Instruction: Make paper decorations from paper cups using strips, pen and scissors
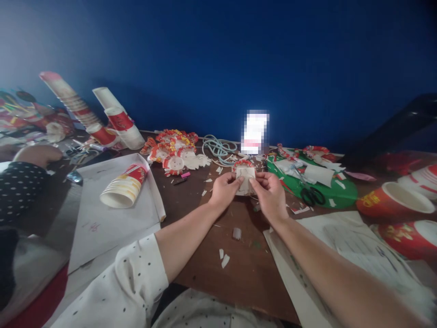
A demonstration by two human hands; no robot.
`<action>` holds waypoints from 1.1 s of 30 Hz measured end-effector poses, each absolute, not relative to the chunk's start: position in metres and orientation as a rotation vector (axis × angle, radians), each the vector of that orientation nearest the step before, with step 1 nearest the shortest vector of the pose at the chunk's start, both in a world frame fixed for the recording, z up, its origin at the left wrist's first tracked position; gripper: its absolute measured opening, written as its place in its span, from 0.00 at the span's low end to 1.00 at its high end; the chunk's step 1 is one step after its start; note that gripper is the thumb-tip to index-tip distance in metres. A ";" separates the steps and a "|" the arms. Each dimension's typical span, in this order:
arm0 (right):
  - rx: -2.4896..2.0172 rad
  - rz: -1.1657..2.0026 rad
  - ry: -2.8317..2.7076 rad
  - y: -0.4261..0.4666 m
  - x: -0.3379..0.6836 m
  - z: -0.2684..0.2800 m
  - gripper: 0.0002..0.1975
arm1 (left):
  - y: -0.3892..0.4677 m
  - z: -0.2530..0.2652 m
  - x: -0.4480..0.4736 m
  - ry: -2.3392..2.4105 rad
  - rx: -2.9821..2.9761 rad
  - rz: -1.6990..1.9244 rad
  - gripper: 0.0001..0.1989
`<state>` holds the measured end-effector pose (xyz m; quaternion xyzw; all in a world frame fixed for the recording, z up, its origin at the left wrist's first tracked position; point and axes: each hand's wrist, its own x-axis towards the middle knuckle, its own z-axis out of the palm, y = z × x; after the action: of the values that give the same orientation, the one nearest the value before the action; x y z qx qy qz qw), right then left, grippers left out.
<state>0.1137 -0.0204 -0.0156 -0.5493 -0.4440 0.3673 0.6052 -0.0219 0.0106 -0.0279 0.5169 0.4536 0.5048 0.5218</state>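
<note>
Between both hands, just above the brown table, is a small paper cut-out with a white front and a red patterned edge along its top. My left hand pinches its left side between thumb and fingers. On the opposite side my right hand grips it the same way, thumb on the near face. Behind my left hand lies a pile of similar red, white and yellow paper cut-outs, some with drawn faces. Black-handled scissors rest right of my right hand on a green sheet.
Stacked paper cups lie on white paper at left; taller cup stacks lean behind. More red cups stand at right. A lit, blurred-out screen and a coiled pale cord are at the back. Another person's sleeve shows at far left.
</note>
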 end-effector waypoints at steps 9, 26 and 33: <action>-1.365 0.833 -1.176 -0.022 0.120 -0.012 0.17 | 0.013 -0.032 -0.024 1.095 1.219 1.223 0.17; -1.304 1.001 -1.139 -0.022 0.117 -0.007 0.24 | 0.012 -0.029 -0.024 1.068 1.184 1.231 0.18; -1.306 0.965 -1.182 -0.023 0.116 -0.006 0.23 | 0.013 -0.032 -0.024 1.070 1.192 1.232 0.18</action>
<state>0.1164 -0.0231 -0.0056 -0.5485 -0.4967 0.4053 0.5368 -0.0243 0.0126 -0.0318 0.4997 0.4486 0.5165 0.5314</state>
